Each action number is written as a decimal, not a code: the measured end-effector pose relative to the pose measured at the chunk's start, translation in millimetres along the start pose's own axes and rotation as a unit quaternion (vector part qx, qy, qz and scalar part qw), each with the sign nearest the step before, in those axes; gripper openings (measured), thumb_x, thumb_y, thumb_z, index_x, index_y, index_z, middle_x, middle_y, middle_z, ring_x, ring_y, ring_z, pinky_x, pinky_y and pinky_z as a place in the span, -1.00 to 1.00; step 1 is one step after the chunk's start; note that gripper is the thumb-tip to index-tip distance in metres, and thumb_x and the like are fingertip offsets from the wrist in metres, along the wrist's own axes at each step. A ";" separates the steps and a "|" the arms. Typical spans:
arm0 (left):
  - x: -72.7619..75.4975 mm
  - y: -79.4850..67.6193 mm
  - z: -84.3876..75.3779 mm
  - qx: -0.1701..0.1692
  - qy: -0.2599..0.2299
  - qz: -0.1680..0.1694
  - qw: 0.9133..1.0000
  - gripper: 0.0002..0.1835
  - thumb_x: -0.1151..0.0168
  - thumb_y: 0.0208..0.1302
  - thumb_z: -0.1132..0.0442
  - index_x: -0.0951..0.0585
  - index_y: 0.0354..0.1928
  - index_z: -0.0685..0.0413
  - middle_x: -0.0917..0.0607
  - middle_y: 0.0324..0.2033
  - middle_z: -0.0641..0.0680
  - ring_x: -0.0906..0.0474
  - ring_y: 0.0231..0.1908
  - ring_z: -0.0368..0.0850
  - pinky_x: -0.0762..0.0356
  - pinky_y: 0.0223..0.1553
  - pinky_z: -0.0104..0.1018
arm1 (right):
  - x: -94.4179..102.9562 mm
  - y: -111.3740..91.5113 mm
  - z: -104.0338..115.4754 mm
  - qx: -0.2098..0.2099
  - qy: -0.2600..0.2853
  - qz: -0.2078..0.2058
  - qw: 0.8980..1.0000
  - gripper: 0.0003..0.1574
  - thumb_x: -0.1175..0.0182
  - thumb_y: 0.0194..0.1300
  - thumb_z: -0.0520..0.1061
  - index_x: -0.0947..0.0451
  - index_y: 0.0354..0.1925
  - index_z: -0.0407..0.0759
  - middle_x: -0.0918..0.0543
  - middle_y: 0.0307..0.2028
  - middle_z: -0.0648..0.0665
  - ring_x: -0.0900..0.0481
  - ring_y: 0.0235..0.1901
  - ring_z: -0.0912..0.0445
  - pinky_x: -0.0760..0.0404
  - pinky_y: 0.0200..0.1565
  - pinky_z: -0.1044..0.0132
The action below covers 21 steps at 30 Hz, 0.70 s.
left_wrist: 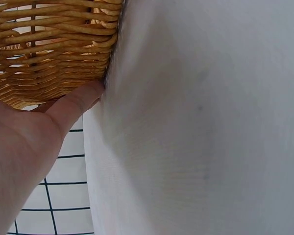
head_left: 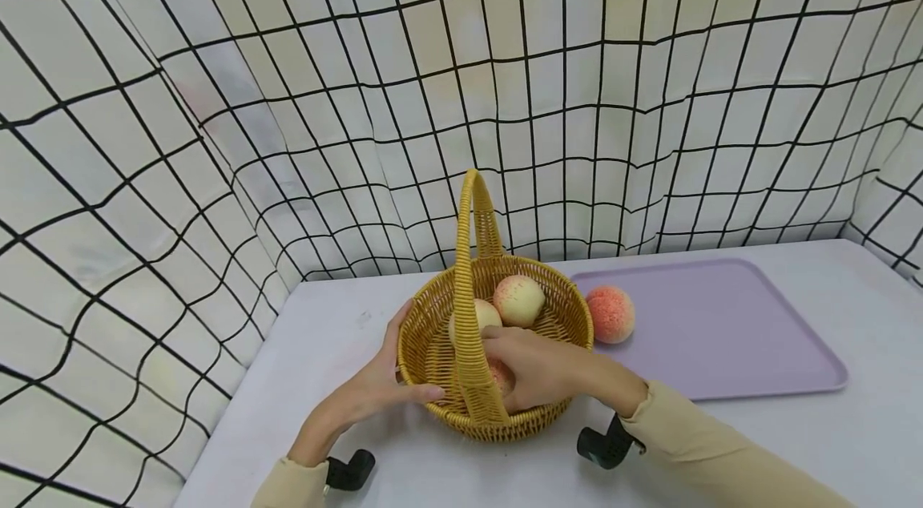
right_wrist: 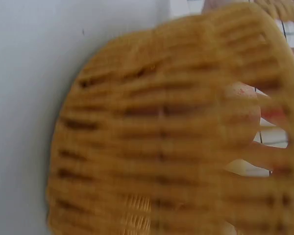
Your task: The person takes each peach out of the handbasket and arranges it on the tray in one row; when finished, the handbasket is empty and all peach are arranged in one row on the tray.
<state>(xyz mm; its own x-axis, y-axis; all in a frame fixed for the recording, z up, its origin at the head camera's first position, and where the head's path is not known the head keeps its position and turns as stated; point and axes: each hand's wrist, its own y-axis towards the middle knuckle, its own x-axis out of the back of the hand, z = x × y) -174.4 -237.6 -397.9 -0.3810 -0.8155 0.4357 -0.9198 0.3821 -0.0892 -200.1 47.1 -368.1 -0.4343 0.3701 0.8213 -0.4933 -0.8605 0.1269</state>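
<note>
A yellow wicker basket (head_left: 555, 272) with a tall arched handle stands on the table in the head view. My left hand (head_left: 382, 380) holds its left side, with the thumb over the near rim. The left wrist view shows a digit of that hand (left_wrist: 71, 107) against the lower basket wall. Inside the basket, my right hand (head_left: 537, 368) grips a reddish peach (head_left: 499, 376), partly covered by the hand and handle. Two paler peaches lie beyond it, one at the back (head_left: 519, 300) and one behind the handle (head_left: 486, 316). Blurred basket weave (right_wrist: 161, 127) fills the right wrist view.
A lilac tray (head_left: 721, 332) lies to the right of the basket. One coral-red peach (head_left: 611, 314) sits at its left edge, close to the basket. White sheeting with a black grid net (head_left: 562, 91) rises behind and left of the white table (head_left: 876, 316).
</note>
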 end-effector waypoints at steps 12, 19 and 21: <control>1.5 -0.8 -0.4 -0.008 -0.005 0.004 1.000 0.49 -0.62 0.10 -0.04 0.44 0.67 -0.15 0.21 0.65 0.30 0.16 0.60 0.36 0.13 0.50 0.40 | 56.8 -44.3 -12.0 -0.047 0.011 -0.104 0.993 -0.32 -0.54 0.16 -0.07 -0.59 0.25 0.03 -0.61 0.20 -0.01 -0.55 0.13 0.05 -0.62 0.06 0.09; 0.9 0.1 -0.4 -0.004 -0.011 0.005 1.000 0.50 -0.63 0.08 -0.01 0.44 0.67 -0.13 0.22 0.65 0.30 0.16 0.60 0.35 0.15 0.51 0.37 | 98.0 -83.1 -14.7 -0.085 0.037 -0.186 0.978 -0.27 -0.59 0.15 -0.15 -0.59 0.27 -0.03 -0.62 0.20 -0.06 -0.57 0.09 -0.03 -0.72 -0.10 0.12; 0.6 0.0 0.1 -0.004 -0.013 0.004 1.000 0.51 -0.64 0.08 0.00 0.44 0.67 -0.13 0.21 0.65 0.31 0.15 0.60 0.36 0.14 0.51 0.38 | 108.2 -95.3 -16.9 -0.101 0.022 -0.204 0.974 -0.24 -0.59 0.15 -0.15 -0.56 0.30 -0.05 -0.64 0.18 -0.04 -0.58 0.09 -0.02 -0.73 -0.07 0.15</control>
<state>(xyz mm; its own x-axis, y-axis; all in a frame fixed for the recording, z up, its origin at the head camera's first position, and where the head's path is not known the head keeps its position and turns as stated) -174.6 -238.2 -397.8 -0.3914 -0.8226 0.4124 -0.9156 0.3929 -0.0853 -212.8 175.1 -300.7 -0.2012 0.6848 0.7004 -0.7677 -0.5543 0.3214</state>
